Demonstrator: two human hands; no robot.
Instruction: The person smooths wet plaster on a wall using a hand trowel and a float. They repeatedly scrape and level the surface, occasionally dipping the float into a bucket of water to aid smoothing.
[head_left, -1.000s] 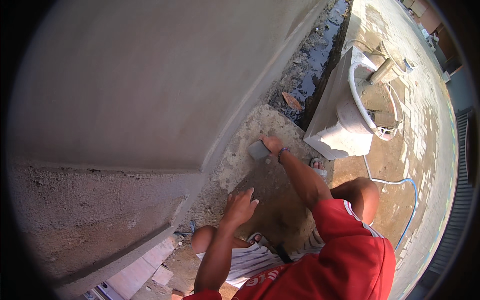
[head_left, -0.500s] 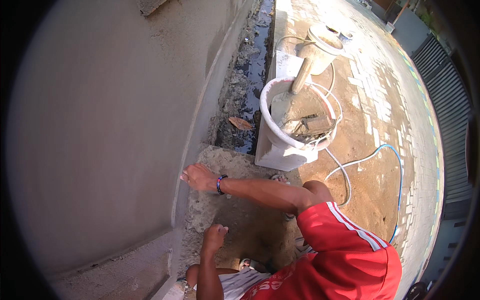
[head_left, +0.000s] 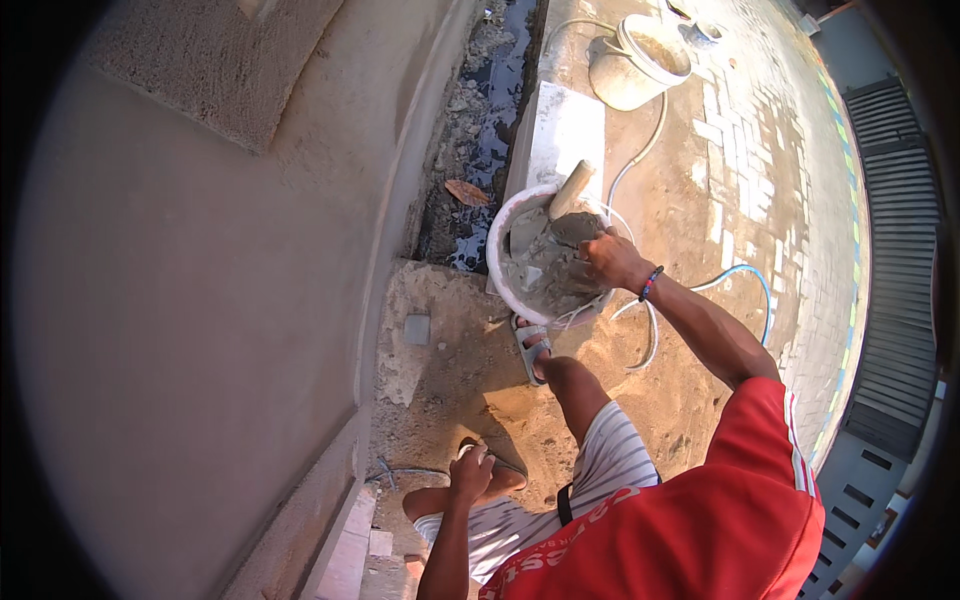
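Observation:
My right hand (head_left: pixel 612 258) reaches into a round, pale-rimmed bucket (head_left: pixel 497 235) of wet grey mortar (head_left: pixel 545 270). Its fingers are closed around the handle of a trowel, largely hidden by the hand and the mortar. A second tool with a thick, light cylindrical handle (head_left: pixel 573 188) leans in the same bucket against the far rim. My left hand (head_left: pixel 470 472) hangs above my sandalled foot, near the knee, with its fingers curled; whatever it might hold is hidden.
A smooth grey plastered wall (head_left: pixel 220 330) fills the left side. Beside it runs a wet gutter (head_left: pixel 500 130) with a dry leaf (head_left: pixel 467 193). Behind the bucket are a white block (head_left: pixel 565 125) and another bucket (head_left: pixel 625 80). A hose (head_left: pixel 768 290) crosses the sandy ground to the right.
My right hand has left the wall's lower edge and moved right into the bucket, onto the trowel. My left hand has shifted slightly right and down. The view has shifted too.

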